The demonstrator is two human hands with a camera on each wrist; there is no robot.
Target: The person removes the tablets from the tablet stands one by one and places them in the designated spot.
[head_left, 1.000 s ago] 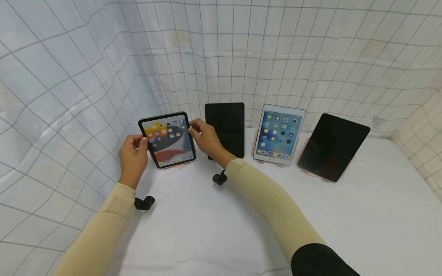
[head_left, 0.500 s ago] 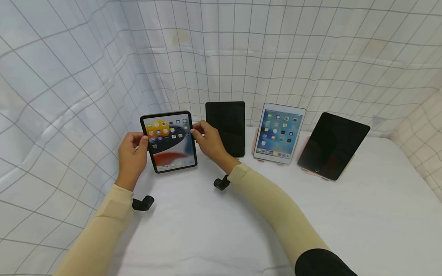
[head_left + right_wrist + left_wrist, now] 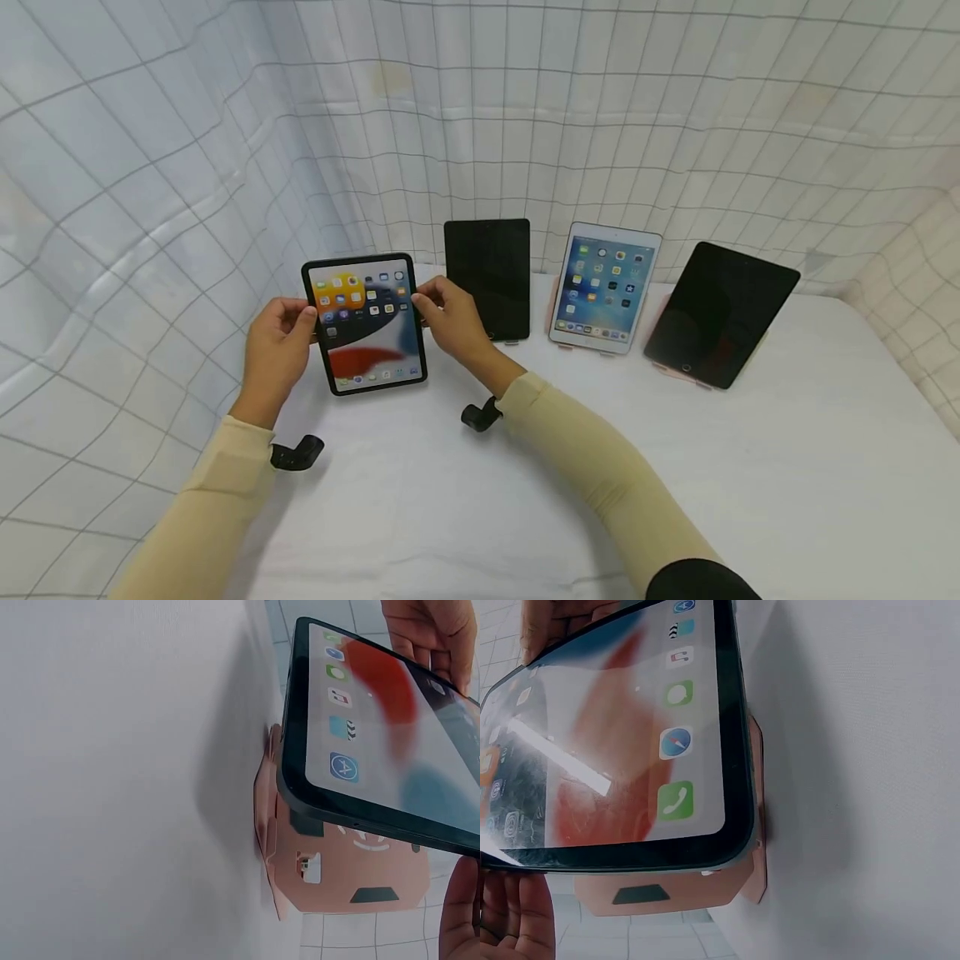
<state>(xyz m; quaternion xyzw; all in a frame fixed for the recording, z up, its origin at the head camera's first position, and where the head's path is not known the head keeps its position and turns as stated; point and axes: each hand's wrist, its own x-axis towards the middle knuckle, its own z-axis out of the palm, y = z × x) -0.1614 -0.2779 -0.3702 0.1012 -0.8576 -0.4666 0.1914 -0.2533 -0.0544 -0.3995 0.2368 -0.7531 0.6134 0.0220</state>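
A black-edged tablet [image 3: 367, 325] with its home screen lit is held up between both hands. My left hand [image 3: 276, 350] pinches its left edge, thumb on the front rim. On the opposite edge, my right hand [image 3: 453, 321] grips it with thumb and fingers. Behind the tablet stands a rose-pink tablet stand [image 3: 352, 874], also partly visible as a pink stand [image 3: 667, 896] in the left wrist view. The tablet's lower edge is out in front of the stand in both wrist views. From the head view the stand is hidden.
To the right stand a black dark-screened tablet [image 3: 487, 275], a white tablet [image 3: 603, 287] with a lit screen, and another dark tablet [image 3: 722, 317] leaning on a stand. A white cloth [image 3: 405, 483] covers the table. Grid-patterned curtain [image 3: 480, 108] encloses the back and sides.
Both hands have brought the lit tablet off its stand, slightly toward me and down in the head view. It now stands straighter. The other tablets have stayed put.
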